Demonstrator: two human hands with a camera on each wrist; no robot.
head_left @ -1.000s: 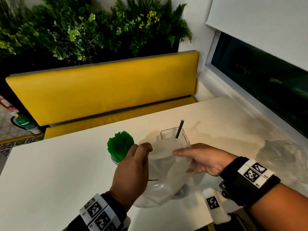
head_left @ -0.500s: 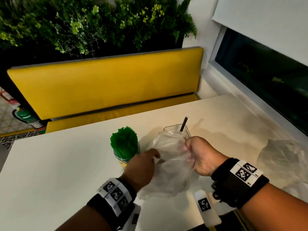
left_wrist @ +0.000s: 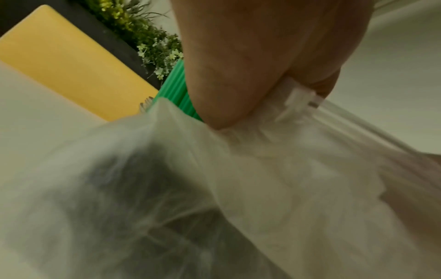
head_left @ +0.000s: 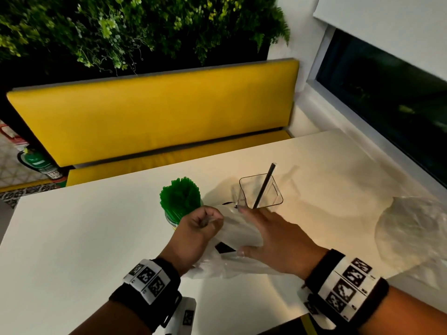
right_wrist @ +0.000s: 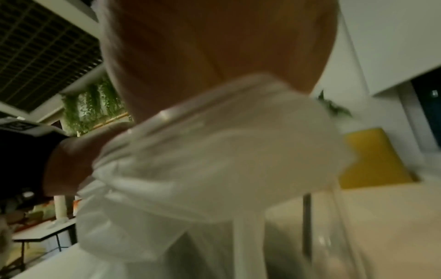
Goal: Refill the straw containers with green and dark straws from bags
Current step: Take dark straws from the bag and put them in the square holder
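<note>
A round holder packed with green straws (head_left: 180, 198) stands mid-table. To its right a clear square container (head_left: 262, 193) holds a single dark straw (head_left: 264, 184). In front of both, a translucent plastic bag (head_left: 232, 234) lies on the white table (head_left: 84, 238), and a dark shape (head_left: 224, 247) shows through it. My left hand (head_left: 208, 221) pinches the bag's edge near the green straws; in the left wrist view the thumb (left_wrist: 229, 90) presses on the crumpled bag (left_wrist: 238, 179). My right hand (head_left: 251, 229) lies spread on the bag with straight fingers, just short of the clear container.
A second crumpled clear bag (head_left: 411, 235) lies on the table's right side by the window (head_left: 387, 105). A yellow bench (head_left: 157, 117) runs behind the table's far edge, with plants (head_left: 133, 27) above it. Bare tabletop extends to the left.
The bag has come down from in front of the clear container onto the table. My right hand let go of it and now lies spread flat on it; my left hand still pinches it.
</note>
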